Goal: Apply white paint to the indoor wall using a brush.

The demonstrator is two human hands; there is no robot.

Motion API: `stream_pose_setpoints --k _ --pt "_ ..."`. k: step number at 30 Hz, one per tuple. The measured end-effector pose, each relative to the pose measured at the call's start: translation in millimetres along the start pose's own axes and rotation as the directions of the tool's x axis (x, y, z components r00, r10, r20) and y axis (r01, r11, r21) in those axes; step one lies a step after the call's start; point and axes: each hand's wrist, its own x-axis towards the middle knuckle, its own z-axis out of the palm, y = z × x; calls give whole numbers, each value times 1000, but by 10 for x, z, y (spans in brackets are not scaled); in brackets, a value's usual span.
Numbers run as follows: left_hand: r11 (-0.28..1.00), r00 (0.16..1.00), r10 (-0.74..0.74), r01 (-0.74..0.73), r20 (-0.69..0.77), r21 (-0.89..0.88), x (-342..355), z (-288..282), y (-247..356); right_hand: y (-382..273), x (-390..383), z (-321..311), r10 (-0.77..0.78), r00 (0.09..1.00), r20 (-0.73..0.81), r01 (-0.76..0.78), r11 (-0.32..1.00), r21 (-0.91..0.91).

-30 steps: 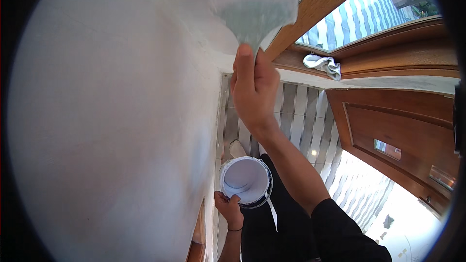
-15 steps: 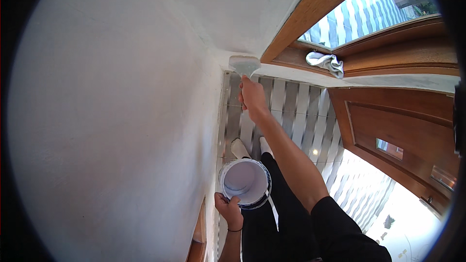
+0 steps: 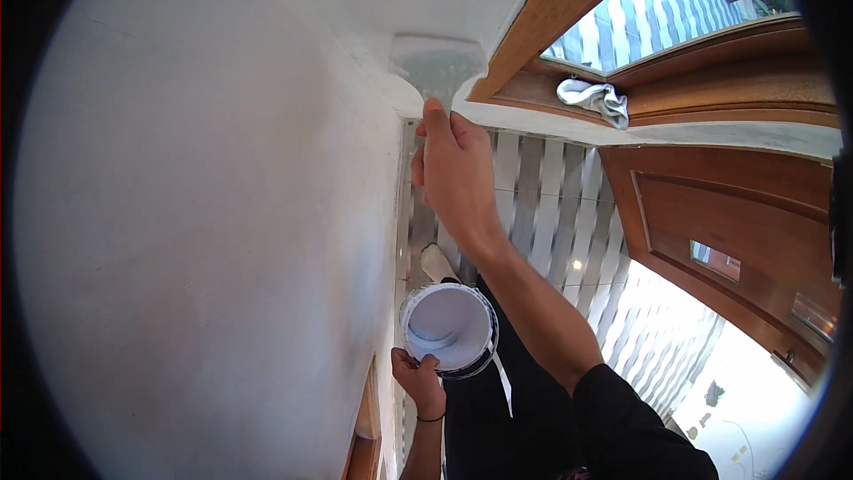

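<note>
My right hand (image 3: pixel 458 169) grips the handle of a wide putty knife (image 3: pixel 438 62). Its broad pale blade lies against, or very close to, the white wall (image 3: pixel 382 0) beside the wooden window frame (image 3: pixel 569 13). A pale smear shows along the blade's far edge. Low in the view, my left hand (image 3: pixel 421 384) holds a round white bucket (image 3: pixel 449 324) by its rim, with the thumb over the edge. The bucket is tilted towards me and has white paste or paint on its inner wall and bottom. My fingers under the bucket are partly hidden.
A large whitish wall (image 3: pixel 204 213) fills the left side. A crumpled white cloth (image 3: pixel 593 102) lies on the wooden window sill. To the right stands a brown wooden door (image 3: pixel 737 222). Striped tiles (image 3: pixel 555 204) cover the floor, where my foot (image 3: pixel 435 262) shows beyond the bucket.
My right hand has brought the putty knife up along the wall, away from the floor corner, and the blade looks larger. My left hand and the bucket have barely shifted.
</note>
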Motion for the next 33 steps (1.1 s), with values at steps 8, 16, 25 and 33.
stream_pose_setpoints --k 8,16,25,33 --pt "992 998 28 -21 -59 124 43 -131 115 -530 -397 177 -577 817 -28 574 806 145" --pt "1000 999 6 -7 -40 -24 43 -51 94 387 455 44 -628 776 -59 620 777 -109" --pt "999 998 -36 35 -54 -24 138 -102 21 1930 1095 -100 -374 917 -140 339 915 -220" --pt "998 997 -52 51 -53 -29 159 -129 -141 2540 1484 -301 129 984 -124 -159 946 -284"
